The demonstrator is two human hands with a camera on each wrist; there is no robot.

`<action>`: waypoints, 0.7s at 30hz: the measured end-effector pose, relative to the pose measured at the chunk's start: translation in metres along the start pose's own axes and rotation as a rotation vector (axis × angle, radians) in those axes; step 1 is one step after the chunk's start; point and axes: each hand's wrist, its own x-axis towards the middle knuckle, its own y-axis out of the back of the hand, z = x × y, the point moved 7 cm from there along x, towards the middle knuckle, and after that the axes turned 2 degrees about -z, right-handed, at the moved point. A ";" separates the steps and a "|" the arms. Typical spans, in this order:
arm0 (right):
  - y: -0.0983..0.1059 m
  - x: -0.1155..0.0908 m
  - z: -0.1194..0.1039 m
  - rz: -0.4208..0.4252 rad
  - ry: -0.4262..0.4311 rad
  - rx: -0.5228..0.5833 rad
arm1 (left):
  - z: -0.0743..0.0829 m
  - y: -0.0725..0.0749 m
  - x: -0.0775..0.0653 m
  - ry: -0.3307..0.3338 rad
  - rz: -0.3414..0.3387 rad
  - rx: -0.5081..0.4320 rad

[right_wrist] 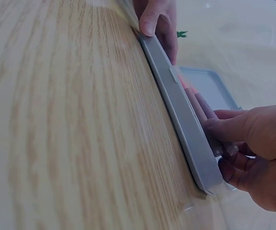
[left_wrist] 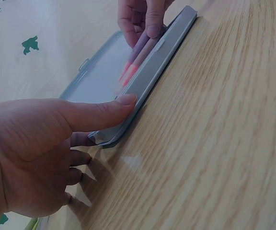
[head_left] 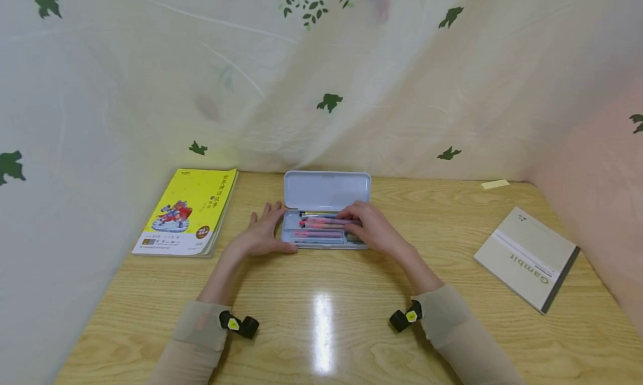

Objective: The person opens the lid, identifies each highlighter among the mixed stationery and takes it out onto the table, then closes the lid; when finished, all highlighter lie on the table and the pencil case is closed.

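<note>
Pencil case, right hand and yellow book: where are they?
Pencil case [head_left: 326, 190], head view: inside of open lid.
Right hand [head_left: 375, 227], head view: back of hand.
Yellow book [head_left: 185, 211], head view: middle of cover.

wood-grain table [head_left: 351, 279] is spreading below | pale sheeting [head_left: 271, 128] is rising along its far, left and right edges | green bird shapes [head_left: 330, 102] are dotting it | white glare [head_left: 322, 335] is shining toward the near edge
</note>
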 end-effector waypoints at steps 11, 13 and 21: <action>0.005 0.001 0.001 0.061 -0.057 0.028 | 0.000 0.000 0.000 0.005 -0.002 0.003; 0.006 0.001 0.001 0.070 -0.063 0.026 | -0.001 0.000 0.001 0.004 -0.002 0.003; 0.012 -0.001 0.008 0.088 -0.068 0.049 | -0.002 0.000 0.001 0.005 -0.004 0.001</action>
